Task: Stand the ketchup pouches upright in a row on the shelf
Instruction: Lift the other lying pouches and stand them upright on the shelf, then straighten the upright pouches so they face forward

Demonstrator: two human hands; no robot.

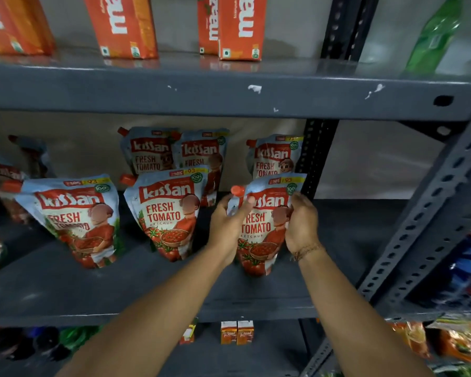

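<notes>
Both my hands clamp the pouch [259,227]: left hand [229,227] at nine o'clock, right hand [302,224] at three, its long axis running twelve-to-six, near upright.

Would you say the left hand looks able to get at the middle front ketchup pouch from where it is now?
Probably yes, once it lets go. The left hand is gripping the rightmost blue-and-red ketchup pouch together with the right hand; the middle front pouch stands just beside it with nothing between.
</notes>
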